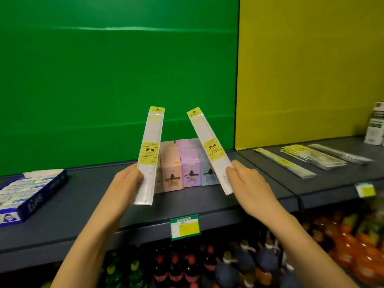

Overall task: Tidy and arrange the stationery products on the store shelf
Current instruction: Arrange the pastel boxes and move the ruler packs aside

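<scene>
My left hand (126, 179) grips a packaged ruler (150, 150) near its lower end; the pack stands almost upright above the dark shelf (83, 204). In my right hand (247, 181) is a second packaged ruler (209, 148), tilted with its top leaning left. Both packs are clear sleeves with yellow labels. Behind them, pink, purple and blue boxes (182, 165) stand in rows on the shelf. More ruler packs (284, 162) lie flat on the shelf to the right, beside a stack of similar packs (311, 155).
A blue display tray of small white boxes (31, 190) sits at the left of the shelf. White boxes (375, 125) stand at the far right. A green price tag (185, 226) hangs on the shelf's front edge. Bottles (187, 267) fill the shelf below.
</scene>
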The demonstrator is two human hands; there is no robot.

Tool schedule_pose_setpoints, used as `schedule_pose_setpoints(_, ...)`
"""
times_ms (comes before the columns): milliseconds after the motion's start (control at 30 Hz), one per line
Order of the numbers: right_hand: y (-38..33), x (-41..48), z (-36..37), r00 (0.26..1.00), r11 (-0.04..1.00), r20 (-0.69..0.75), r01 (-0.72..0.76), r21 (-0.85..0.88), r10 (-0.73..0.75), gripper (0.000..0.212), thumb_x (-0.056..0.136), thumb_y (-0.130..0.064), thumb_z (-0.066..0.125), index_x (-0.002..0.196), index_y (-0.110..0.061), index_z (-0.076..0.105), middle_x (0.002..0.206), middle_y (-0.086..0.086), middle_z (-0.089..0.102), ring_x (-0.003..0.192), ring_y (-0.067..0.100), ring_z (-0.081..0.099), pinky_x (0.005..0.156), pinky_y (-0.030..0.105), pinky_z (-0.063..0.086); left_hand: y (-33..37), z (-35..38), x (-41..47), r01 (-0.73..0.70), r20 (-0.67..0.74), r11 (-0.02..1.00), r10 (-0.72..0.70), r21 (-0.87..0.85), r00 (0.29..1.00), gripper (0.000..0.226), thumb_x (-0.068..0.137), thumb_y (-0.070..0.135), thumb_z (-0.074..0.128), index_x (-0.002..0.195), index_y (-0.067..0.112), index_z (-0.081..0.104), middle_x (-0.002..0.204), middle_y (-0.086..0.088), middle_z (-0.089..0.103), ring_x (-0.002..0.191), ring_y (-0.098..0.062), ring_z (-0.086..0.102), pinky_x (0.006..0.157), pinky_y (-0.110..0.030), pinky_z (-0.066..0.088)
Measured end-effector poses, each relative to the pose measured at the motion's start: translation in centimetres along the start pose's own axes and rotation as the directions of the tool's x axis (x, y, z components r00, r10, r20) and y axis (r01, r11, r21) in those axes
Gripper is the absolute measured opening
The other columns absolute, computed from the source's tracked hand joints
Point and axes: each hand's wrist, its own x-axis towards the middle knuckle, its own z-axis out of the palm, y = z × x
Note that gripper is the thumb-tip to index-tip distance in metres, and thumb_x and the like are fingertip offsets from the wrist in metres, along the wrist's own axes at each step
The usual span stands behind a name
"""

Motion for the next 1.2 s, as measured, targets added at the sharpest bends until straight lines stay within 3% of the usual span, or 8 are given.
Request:
schedule_pose_setpoints(167, 9.1, -1.7, -7.3, 0.995, 0.995, -0.047, -0.090, 0.053, 0.092, 0.027, 0.080, -0.034, 0.023, 0.066, -0.015, 0.037, 0.068, 0.009, 0.046, 0.076, 0.036, 0.047, 0.062, 0.039, 0.034, 3.3, 9.7, -1.6, 0.116, 0.247, 0.979, -0.072, -0.168, 0.966, 0.028, 0.089, -0.001, 0.037, 0.071, 0.014, 0.051, 0.041, 0.010, 0.049, 0.033, 0.002, 0.036, 0.033, -0.010, 0.026)
schedule_pose_setpoints(333, 17.7, -2.7, -13.5, 0.989, 0.981, 0.017, -0.150, 0.124, 0.149, 0.029, 0.096, -0.014, 0.032, 0.068, -0.009, 0.037, 0.067, 0.007, 0.041, 0.067, 0.025, 0.040, 0.059, 0.035, 0.028, 5.5, 18.9, -2.5, 0.101, 0.418, 0.980, -0.021, -0.170, 0.908, 0.016, 0.091, 0.004, 0.048, 0.079, 0.004, 0.058, 0.040, 0.009, 0.055, 0.027, -0.004, 0.030, 0.037, -0.017, 0.018)
schedule_pose_setpoints(533, 24.0, -2.1, -18.0, 0.961, 0.885, 0.150, -0.274, 0.376, 0.233, 0.024, 0.098, -0.021, 0.036, 0.081, -0.019, 0.054, 0.077, 0.001, 0.052, 0.073, 0.014, 0.046, 0.067, 0.027, 0.041, 7.1, 27.6, -0.8, 0.125, 0.446, 0.987, -0.068, -0.099, 0.892, 0.025, 0.087, 0.013, 0.059, 0.064, 0.005, 0.056, 0.055, -0.001, 0.059, 0.030, -0.005, 0.032, 0.037, -0.015, 0.023)
schedule_pose_setpoints(667, 26.8, -0.5, -18.8, 0.964, 0.901, 0.176, -0.249, 0.355, 0.198, 0.025, 0.096, -0.027, 0.043, 0.076, -0.016, 0.053, 0.068, -0.003, 0.049, 0.071, 0.014, 0.046, 0.074, 0.032, 0.038, 7.7, 31.9, 1.1, 0.149, 0.445, 0.989, -0.137, 0.009, 0.885, 0.033, 0.085, 0.018, 0.063, 0.053, 0.012, 0.060, 0.044, 0.005, 0.059, 0.035, -0.004, 0.030, 0.039, -0.015, 0.023)
schedule_pose_setpoints(800, 28.6, 2.0, -18.2, 0.968, 0.900, 0.178, -0.232, 0.368, 0.176, 0.026, 0.093, -0.028, 0.049, 0.071, -0.015, 0.050, 0.059, -0.007, 0.050, 0.068, 0.017, 0.046, 0.074, 0.033, 0.038, 7.6, 34.9, 3.6, 0.186, 0.451, 0.977, -0.214, 0.107, 0.867, 0.024, 0.083, 0.024, 0.065, 0.070, 0.006, 0.074, 0.085, -0.017, 0.072, 0.049, -0.010, 0.028, 0.047, -0.023, 0.022)
schedule_pose_setpoints(933, 29.3, 5.2, -16.8, 0.968, 0.917, 0.199, -0.214, 0.338, 0.152, 0.027, 0.092, -0.031, 0.048, 0.078, -0.010, 0.057, 0.060, -0.005, 0.051, 0.064, 0.014, 0.046, 0.073, 0.032, 0.038, 6.7, 37.0, 6.4, 0.185, 0.484, 0.969, -0.242, 0.164, 0.841, 0.039, 0.084, 0.022, 0.064, 0.046, 0.017, 0.070, 0.071, -0.002, 0.074, 0.051, -0.010, 0.036, 0.046, -0.016, 0.025)
schedule_pose_setpoints(1067, 29.2, 7.6, -15.5, 0.978, 0.960, 0.182, -0.141, 0.242, 0.098, 0.030, 0.094, -0.028, 0.042, 0.078, -0.006, 0.054, 0.063, 0.002, 0.046, 0.064, 0.018, 0.043, 0.063, 0.030, 0.031, 6.0, 38.5, 8.2, 0.170, 0.494, 0.961, -0.259, 0.218, 0.830, 0.045, 0.086, 0.024, 0.063, 0.042, 0.014, 0.062, 0.089, -0.017, 0.074, 0.063, -0.014, 0.043, 0.048, -0.014, 0.027)
schedule_pose_setpoints(1200, 29.1, 9.4, -13.7, 0.985, 0.988, 0.151, -0.099, 0.120, 0.080, 0.038, 0.095, -0.026, 0.038, 0.059, -0.015, 0.035, 0.070, 0.012, 0.047, 0.068, 0.021, 0.044, 0.061, 0.031, 0.027, 5.0, 39.3, 9.1, 0.153, 0.510, 0.941, -0.295, 0.302, 0.808, 0.047, 0.084, 0.034, 0.064, 0.043, 0.014, 0.052, 0.035, -0.003, 0.049, 0.038, -0.009, 0.031, 0.046, -0.020, 0.024)
